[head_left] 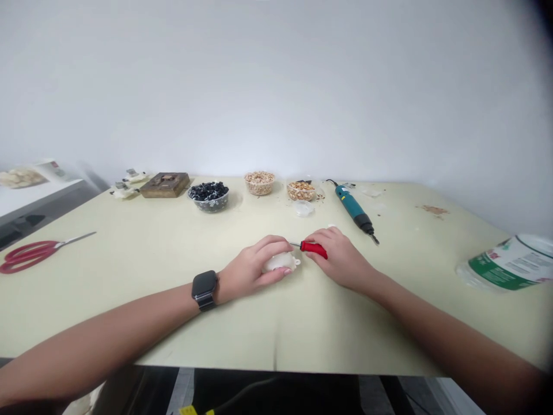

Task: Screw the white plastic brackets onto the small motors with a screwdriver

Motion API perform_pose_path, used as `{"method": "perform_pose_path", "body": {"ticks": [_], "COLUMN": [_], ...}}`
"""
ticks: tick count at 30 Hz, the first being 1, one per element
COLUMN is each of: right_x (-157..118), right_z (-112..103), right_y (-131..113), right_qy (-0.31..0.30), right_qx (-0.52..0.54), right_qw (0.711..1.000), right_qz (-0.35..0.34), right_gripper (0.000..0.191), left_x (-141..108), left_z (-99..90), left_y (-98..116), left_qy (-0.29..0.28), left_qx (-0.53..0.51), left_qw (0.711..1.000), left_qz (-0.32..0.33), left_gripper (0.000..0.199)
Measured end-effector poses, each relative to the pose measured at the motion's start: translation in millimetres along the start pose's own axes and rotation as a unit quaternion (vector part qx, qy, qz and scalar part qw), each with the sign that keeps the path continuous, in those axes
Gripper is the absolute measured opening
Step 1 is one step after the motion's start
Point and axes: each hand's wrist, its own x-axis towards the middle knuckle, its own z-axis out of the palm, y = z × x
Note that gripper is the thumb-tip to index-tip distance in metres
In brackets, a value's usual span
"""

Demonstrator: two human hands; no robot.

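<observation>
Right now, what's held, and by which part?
Left hand cups a small white object around its body; right hand grips a screwdriver by its red handle.

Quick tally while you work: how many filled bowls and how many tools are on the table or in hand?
Filled bowls: 3 (black pieces, pale granules, brown granules)
Tools: 3 (red-handled scissors, red-handled screwdriver, teal electric screwdriver)
Total: 6

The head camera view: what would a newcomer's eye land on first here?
Probably the two hands at the middle of the table: the left hand closes over a small white object, and the right hand holds a red-handled screwdriver right beside it. A black smartwatch stands out on the left wrist. Farther off, a teal electric screwdriver lies toward the back, and red-handled scissors lie at the far left.
</observation>
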Motion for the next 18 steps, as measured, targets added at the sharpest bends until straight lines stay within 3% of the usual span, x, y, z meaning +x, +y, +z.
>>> {"method": "perform_pose_path", "body": {"ticks": [3, 6, 10, 18], "right_x": [-5.0, -13.3, -21.6, -18.2], "right_z": [-12.5, -23.5, -22.1, -3.9], "right_y": [-12.8, -30.4, -44.7, -52.7], "right_qy": [0.044, 0.001, -0.026, -0.032], "right_qx": [0.056, 0.205, 0.200, 0.366], "right_qw": [0.997, 0.978, 0.975, 0.928], "right_qz": [-0.015, -0.032, -0.097, -0.055], "right_gripper": [0.055, 0.053, 0.076, 0.058], "left_x": [0.1, -0.3, 0.0, -0.8], "left_z": [1.7, 4.0, 5.6, 12.8], "left_y": [1.5, 3.3, 6.9, 11.2], "left_qy": [-0.002, -0.012, 0.001, 0.023], "left_qx": [-0.013, -0.030, -0.063, -0.127], "left_qw": [1.000, 0.999, 0.998, 0.990], "left_qz": [0.002, 0.001, -0.016, -0.058], "left_gripper": [0.036, 0.036, 0.039, 0.043]}}
